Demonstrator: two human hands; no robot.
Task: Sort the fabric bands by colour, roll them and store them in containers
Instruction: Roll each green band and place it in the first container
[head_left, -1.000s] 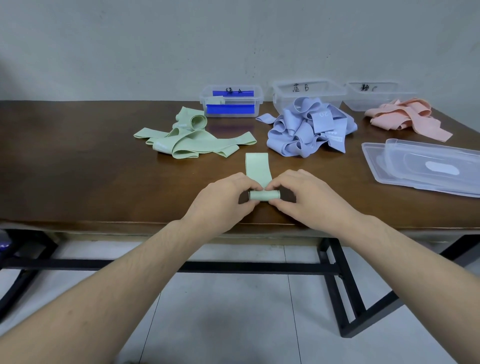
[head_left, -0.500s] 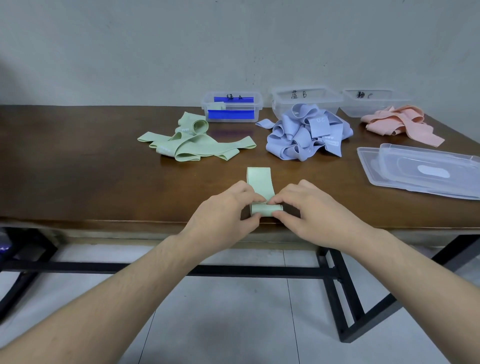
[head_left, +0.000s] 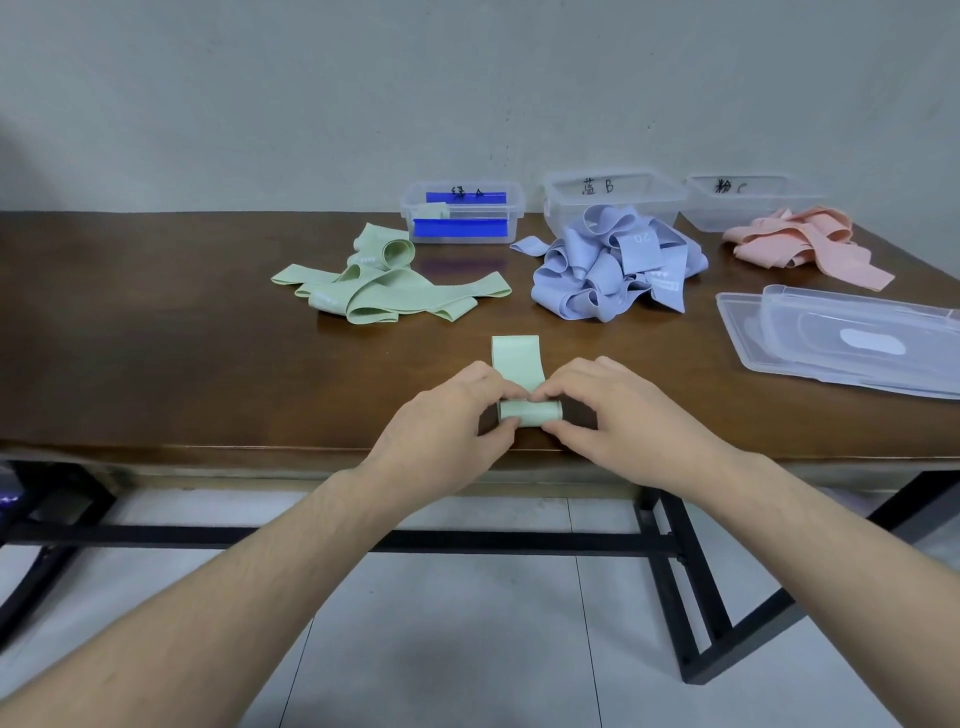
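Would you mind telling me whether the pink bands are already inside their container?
No, the pink bands lie in a loose pile on the table, in front of the clear container at the right.

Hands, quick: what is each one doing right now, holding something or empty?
Left hand: fingers curled, pinching the left end of the green band roll.
Right hand: fingers curled, pinching the right end of the same roll.

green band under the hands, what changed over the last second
Both hands, left hand and right hand, kept rolling the green band away from the table's near edge: the roll grew thicker and the flat tail ahead of it got shorter. Neither hand let go. The green pile, blue pile, pink pile, the three containers and the lids stayed put.
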